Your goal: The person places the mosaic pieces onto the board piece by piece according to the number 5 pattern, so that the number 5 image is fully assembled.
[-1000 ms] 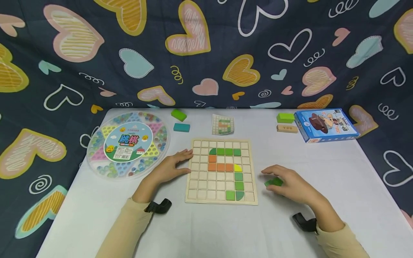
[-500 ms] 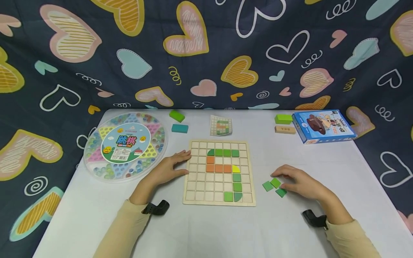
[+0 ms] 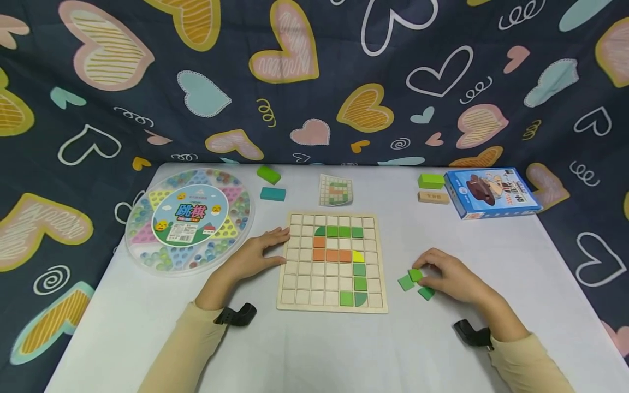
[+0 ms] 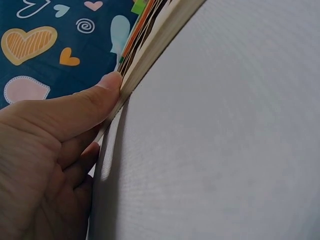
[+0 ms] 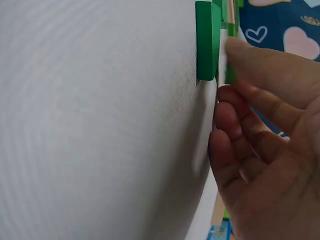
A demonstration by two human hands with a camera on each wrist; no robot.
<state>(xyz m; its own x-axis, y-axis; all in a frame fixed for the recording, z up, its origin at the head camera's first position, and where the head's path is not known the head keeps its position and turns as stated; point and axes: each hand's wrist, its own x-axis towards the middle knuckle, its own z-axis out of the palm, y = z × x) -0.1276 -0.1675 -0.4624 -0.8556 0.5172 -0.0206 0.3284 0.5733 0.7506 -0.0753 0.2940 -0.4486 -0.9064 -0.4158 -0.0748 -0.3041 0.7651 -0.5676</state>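
A wooden grid board (image 3: 318, 282) carries orange tiles (image 3: 332, 255), green tiles (image 3: 360, 284) and a yellow rounded tile (image 3: 358, 256). My left hand (image 3: 253, 257) rests at the board's left edge; in the left wrist view its thumb (image 4: 102, 90) touches the rim. Right of the board, my right hand (image 3: 451, 277) pinches a light green square tile (image 3: 415, 274) between thumb and fingers. Two more green tiles lie beside it on the cloth, one to the left (image 3: 405, 283) and a darker one (image 3: 426, 293) below. The right wrist view shows the darker tile (image 5: 205, 40) close up.
Behind the board lies a small pattern card (image 3: 336, 190). A round marble game (image 3: 236, 262) stands at left, near a green block (image 3: 268, 174) and a teal block (image 3: 273, 194). Back right are a green block (image 3: 431, 181), a wooden block (image 3: 433, 197) and a blue box (image 3: 493, 192).
My right hand has drawn back to the right from the board, and the bunched green tiles now lie spread apart. It has since taken hold of one. The left hand stays at the board.
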